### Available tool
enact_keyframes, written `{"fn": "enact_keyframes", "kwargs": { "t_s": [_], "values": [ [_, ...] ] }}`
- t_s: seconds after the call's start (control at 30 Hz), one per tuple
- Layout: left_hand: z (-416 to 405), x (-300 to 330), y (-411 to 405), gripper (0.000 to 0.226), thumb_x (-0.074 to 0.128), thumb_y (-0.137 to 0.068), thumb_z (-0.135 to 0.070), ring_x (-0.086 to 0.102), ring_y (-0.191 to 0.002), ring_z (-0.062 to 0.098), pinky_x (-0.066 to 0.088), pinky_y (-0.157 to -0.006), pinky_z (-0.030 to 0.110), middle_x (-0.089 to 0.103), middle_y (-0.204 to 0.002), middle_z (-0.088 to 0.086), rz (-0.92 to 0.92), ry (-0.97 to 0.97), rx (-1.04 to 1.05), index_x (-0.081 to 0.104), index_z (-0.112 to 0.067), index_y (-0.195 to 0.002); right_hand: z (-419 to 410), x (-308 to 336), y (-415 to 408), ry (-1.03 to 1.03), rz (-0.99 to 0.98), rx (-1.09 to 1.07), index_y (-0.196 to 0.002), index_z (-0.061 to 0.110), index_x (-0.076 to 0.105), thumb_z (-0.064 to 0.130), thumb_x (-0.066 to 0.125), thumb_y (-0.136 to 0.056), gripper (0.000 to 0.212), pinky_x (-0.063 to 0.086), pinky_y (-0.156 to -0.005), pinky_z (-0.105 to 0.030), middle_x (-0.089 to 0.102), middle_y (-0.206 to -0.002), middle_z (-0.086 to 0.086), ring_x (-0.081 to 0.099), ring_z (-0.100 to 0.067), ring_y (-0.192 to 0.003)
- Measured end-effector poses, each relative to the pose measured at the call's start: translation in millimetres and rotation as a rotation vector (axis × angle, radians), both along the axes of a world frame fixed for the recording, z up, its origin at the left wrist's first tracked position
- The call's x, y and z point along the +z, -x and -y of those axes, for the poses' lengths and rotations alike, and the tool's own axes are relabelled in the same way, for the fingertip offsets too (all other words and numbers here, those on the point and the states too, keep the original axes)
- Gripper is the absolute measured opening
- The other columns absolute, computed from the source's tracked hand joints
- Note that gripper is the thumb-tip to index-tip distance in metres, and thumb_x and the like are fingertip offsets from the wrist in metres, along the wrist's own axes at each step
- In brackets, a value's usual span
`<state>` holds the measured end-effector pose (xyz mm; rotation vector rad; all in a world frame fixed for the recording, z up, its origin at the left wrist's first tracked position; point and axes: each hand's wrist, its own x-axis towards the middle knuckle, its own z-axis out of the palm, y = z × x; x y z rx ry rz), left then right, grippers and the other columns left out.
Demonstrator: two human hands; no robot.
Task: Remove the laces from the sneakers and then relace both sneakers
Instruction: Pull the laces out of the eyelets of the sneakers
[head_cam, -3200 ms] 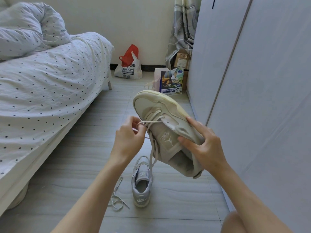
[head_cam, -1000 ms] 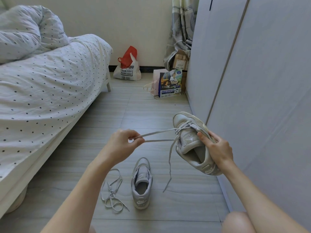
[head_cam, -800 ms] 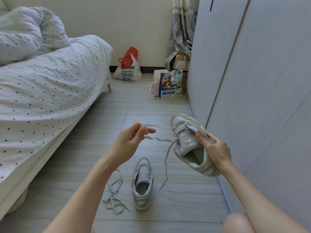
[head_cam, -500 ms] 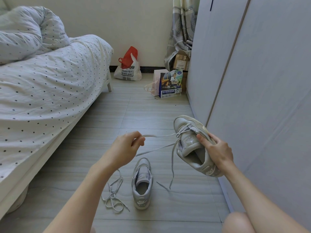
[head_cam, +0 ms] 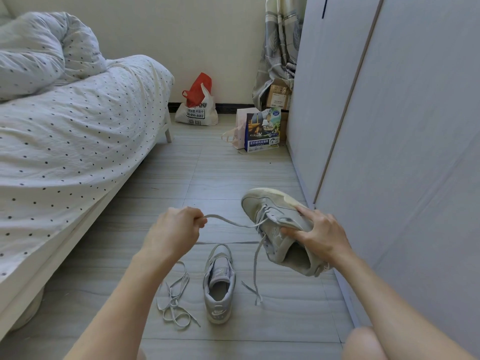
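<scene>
Left hand [head_cam: 174,229] pinches the lace [head_cam: 228,221] in curled fingers; since half a second ago it has drawn further left, and more lace now runs slack from the eyelets, one free end trailing to the floor [head_cam: 285,318]; right hand [head_cam: 318,236] grips the held sneaker [head_cam: 280,229] round its collar, tilted toe-away, raised above the floor beside the wardrobe [head_cam: 402,152]; judged: unlacing of this sneaker is underway, lower eyelets outstanding; second sneaker [head_cam: 218,284] stands on the floor laceless, its removed lace [head_cam: 172,300] heaped just beside it; relacing not yet begun.

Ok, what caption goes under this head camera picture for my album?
Left hand pulls a lace from the sneaker held by the right hand.
</scene>
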<state>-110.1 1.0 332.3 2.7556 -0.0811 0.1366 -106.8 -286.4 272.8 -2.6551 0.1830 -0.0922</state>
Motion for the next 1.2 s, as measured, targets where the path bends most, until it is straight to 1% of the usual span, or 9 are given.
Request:
{"fn": "enact_keyframes", "kwargs": {
  "t_s": [0.13, 0.3, 0.43, 0.53, 0.63, 0.73, 0.9, 1.0, 1.2],
  "values": [
    [-13.9, 2.3, 0.8, 0.024, 0.049, -0.096, -0.029, 0.059, -0.082, 0.031, 0.050, -0.073, 0.037, 0.066, -0.086, 0.009, 0.078, 0.009, 0.090, 0.069, -0.017, -0.094, -2.1, 1.6, 0.8, -0.024, -0.066, 0.094, -0.138, 0.038, 0.043, 0.082, 0.050, -0.058, 0.091, 0.036, -0.099, -0.038, 0.055, -0.131, 0.002, 0.045, -0.022, -0.119],
    [-17.0, -3.4, 2.0, 0.028, 0.050, -0.092, -0.043, 0.059, -0.099, 0.017, 0.049, -0.082, 0.033, 0.063, -0.106, -0.005, -0.053, -0.049, -0.030, 0.057, -0.029, -0.115, -1.6, 13.3, 11.9, -0.631, -0.103, 0.109, -0.113, 0.044, 0.061, 0.072, 0.068, -0.051, 0.069, 0.046, -0.099, -0.036, 0.064, -0.122, 0.005, 0.059, -0.010, -0.110],
    [3.9, -7.6, -0.7, 0.039, 0.055, -0.088, -0.045, 0.043, -0.115, 0.014, 0.030, -0.093, 0.032, 0.048, -0.117, -0.008, 0.010, 0.014, -0.107, 0.045, -0.031, -0.123, -16.5, 23.7, 16.3, -0.776, -0.061, 0.179, -0.112, 0.044, 0.065, 0.074, 0.070, -0.051, 0.068, 0.051, -0.089, -0.031, 0.070, -0.107, 0.009, 0.065, -0.008, -0.101],
    [21.0, 0.5, 2.4, 0.007, 0.054, -0.090, -0.039, 0.050, -0.096, 0.009, 0.018, -0.081, 0.028, 0.054, -0.090, -0.016, 0.231, 0.117, -0.148, 0.054, -0.033, -0.088, -28.9, 31.6, 18.7, -0.926, -0.004, 0.208, -0.114, 0.031, 0.067, 0.059, 0.069, -0.065, 0.057, 0.052, -0.071, -0.018, 0.073, -0.101, 0.007, 0.068, -0.008, -0.091],
    [29.2, 10.2, 6.5, 0.006, 0.059, -0.090, -0.026, 0.060, -0.074, 0.006, 0.042, -0.077, 0.021, 0.062, -0.075, -0.012, 0.159, 0.474, -0.186, 0.056, -0.023, -0.085, -35.5, 39.0, 21.4, -1.037, 0.017, 0.205, -0.103, 0.026, 0.072, 0.058, 0.066, -0.070, 0.046, 0.052, -0.064, -0.020, 0.074, -0.095, -0.002, 0.070, -0.016, -0.086],
    [28.9, 18.5, 9.1, 0.008, 0.059, -0.091, -0.018, 0.060, -0.059, 0.001, 0.045, -0.058, 0.009, 0.067, -0.067, -0.006, 0.060, 0.812, -0.140, 0.054, -0.013, -0.086, -39.1, 42.7, 23.0, -1.112, 0.001, 0.184, -0.098, 0.020, 0.073, 0.068, 0.068, -0.064, 0.059, 0.053, -0.064, -0.026, 0.073, -0.094, -0.012, 0.070, -0.024, -0.085],
    [23.2, 21.0, 13.7, 0.028, 0.057, -0.088, -0.033, 0.054, -0.057, -0.005, 0.040, -0.057, 0.005, 0.063, -0.057, -0.014, -0.112, 0.867, -0.222, 0.064, -0.006, -0.087, -40.3, 43.7, 24.2, -1.200, -0.014, 0.209, -0.107, 0.018, 0.070, 0.073, 0.067, -0.062, 0.072, 0.053, -0.084, -0.040, 0.070, -0.106, -0.016, 0.066, -0.032, -0.099],
    [19.7, 21.3, 14.9, 0.038, 0.056, -0.080, -0.045, 0.057, -0.074, 0.005, 0.046, -0.075, 0.025, 0.068, -0.075, 0.004, -0.131, 0.833, -0.274, 0.067, -0.009, -0.084, -43.0, 44.3, 24.4, -1.211, -0.009, 0.199, -0.106, 0.015, 0.070, 0.074, 0.070, -0.058, 0.076, 0.052, -0.087, -0.045, 0.069, -0.106, -0.017, 0.066, -0.035, -0.100],
    [15.1, 22.6, 14.6, 0.025, 0.056, -0.091, -0.024, 0.044, -0.066, 0.008, 0.034, -0.067, 0.023, 0.055, -0.070, 0.000, -0.132, 0.797, -0.229, 0.058, -0.001, -0.083, -45.6, 46.2, 24.2, -1.200, -0.020, 0.194, -0.105, 0.014, 0.070, 0.073, 0.068, -0.060, 0.074, 0.054, -0.077, -0.036, 0.070, -0.104, -0.016, 0.068, -0.030, -0.096]
  ]
}}
